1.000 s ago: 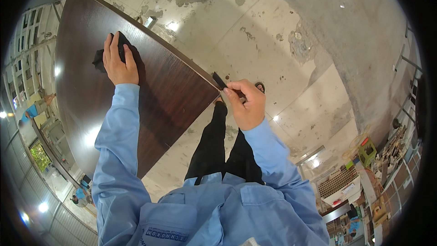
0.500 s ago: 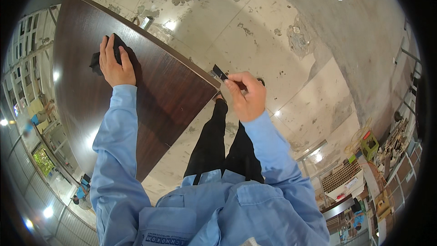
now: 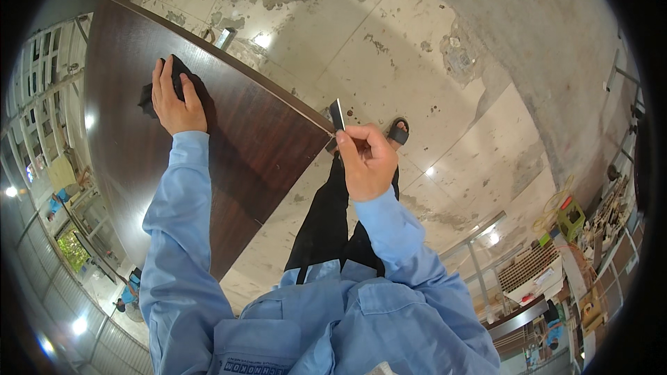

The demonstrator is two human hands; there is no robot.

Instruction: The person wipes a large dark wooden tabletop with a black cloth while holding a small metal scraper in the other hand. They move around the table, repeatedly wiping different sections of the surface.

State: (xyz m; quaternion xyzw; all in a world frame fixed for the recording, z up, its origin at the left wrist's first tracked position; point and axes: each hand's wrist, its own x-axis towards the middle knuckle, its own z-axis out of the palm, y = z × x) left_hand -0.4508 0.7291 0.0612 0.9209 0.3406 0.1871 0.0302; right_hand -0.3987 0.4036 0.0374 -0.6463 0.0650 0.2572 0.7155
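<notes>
My left hand (image 3: 178,105) lies over a bunched black cloth (image 3: 179,67), its fingers bent round it and pressing it onto a dark brown wood-grain panel (image 3: 229,139). Part of the cloth is hidden beneath the palm. Just beyond the panel's right-hand corner, my right hand (image 3: 369,160) pinches a thin, dark flat blade (image 3: 338,115) between thumb and forefinger. The blade stands nearly upright with a bright edge showing, close to the corner; whether it touches the panel I cannot tell.
Stained pale floor tiles (image 3: 417,90) spread beyond the panel, and my sandalled foot (image 3: 397,132) stands on them. At the lower right are a green plastic stool (image 3: 571,221) and a perforated pale block (image 3: 531,271). Other people in blue (image 3: 130,292) are far off at the left.
My right hand has moved slightly left and nearer to me, and turned the blade more upright so its bright edge shows. The left hand stays on the cloth.
</notes>
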